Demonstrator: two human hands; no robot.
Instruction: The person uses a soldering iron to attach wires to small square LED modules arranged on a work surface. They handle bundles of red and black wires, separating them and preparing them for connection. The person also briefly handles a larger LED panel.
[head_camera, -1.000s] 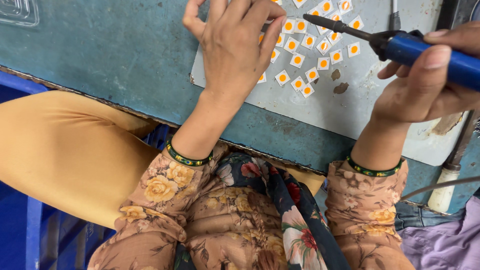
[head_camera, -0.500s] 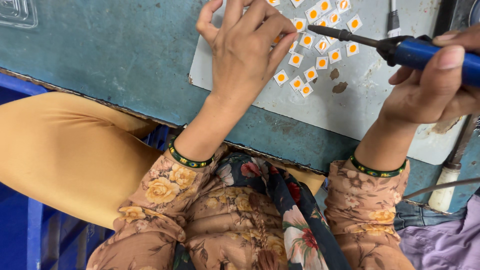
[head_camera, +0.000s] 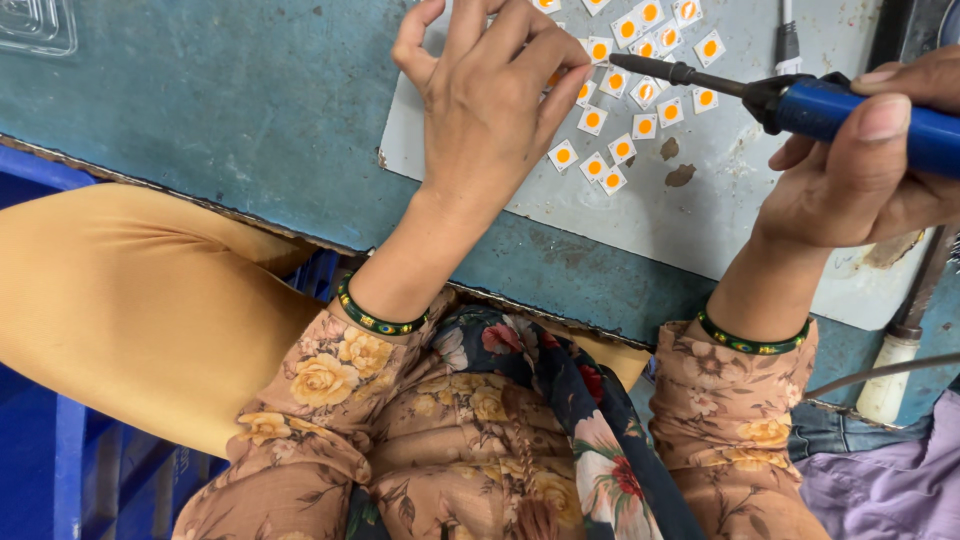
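Observation:
My right hand (head_camera: 865, 165) grips a blue-handled soldering iron (head_camera: 850, 108); its dark metal tip points left over several small white square chips with orange centres (head_camera: 640, 95). The chips lie in loose rows on a pale grey plate (head_camera: 720, 200). My left hand (head_camera: 490, 95) rests over the left end of the chip rows, fingers curled down onto the plate; whether it pinches a chip is hidden. Both wrists wear green bangles below floral sleeves.
The plate lies on a worn teal workbench (head_camera: 220, 110). A clear plastic tray (head_camera: 35, 25) sits at the far left corner. A white-handled tool (head_camera: 900, 350) and a grey cable (head_camera: 880, 372) lie at the right. A blue crate (head_camera: 60, 460) is below the bench.
The view has shifted slightly down and left across the frames. The iron's tip has moved a little left along the chip rows. My left hand stays on the chips.

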